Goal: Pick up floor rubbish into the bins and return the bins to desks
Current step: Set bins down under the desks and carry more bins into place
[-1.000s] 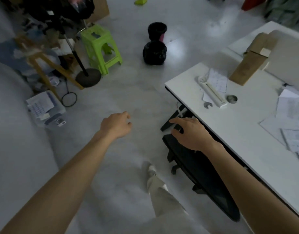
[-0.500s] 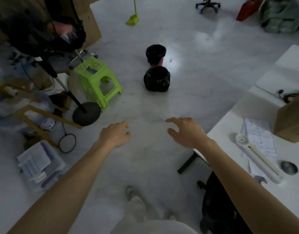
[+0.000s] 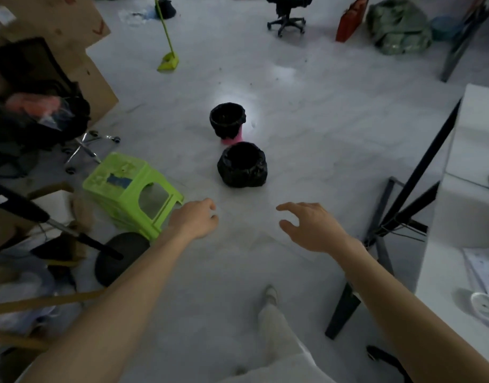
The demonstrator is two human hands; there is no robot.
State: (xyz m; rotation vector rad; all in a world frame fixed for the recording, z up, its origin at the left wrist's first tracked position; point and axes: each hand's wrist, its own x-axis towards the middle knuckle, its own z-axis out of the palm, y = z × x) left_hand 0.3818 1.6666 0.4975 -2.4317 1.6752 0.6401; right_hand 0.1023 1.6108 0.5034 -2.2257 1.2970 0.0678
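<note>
Our shoe [image 3: 271, 294] is planted on the pale floor [image 3: 306, 120], and both bare arms reach out ahead of us. Our left hand [image 3: 195, 218] is curled into a fist with nothing in it, near a corner of the green stool [image 3: 130, 189]. Our right hand [image 3: 309, 228] is slack and empty, palm down, fingers spread and lightly bent, thumb out. To the right stands the white desk [image 3: 445, 272] on black legs. Just past the hands, and roughly between them, the near bin [image 3: 242, 165] sits upright on the floor, lined with a black bag. The far bin [image 3: 228, 121] stands right behind it, also black-lined, its pink base showing; the two are close but apart. We cannot tell whether either holds rubbish. Farther off, a green dustpan [image 3: 168, 62] rests on the floor. A chair [image 3: 287, 15] and a red bag [image 3: 349, 20] stand at the far side.
</note>
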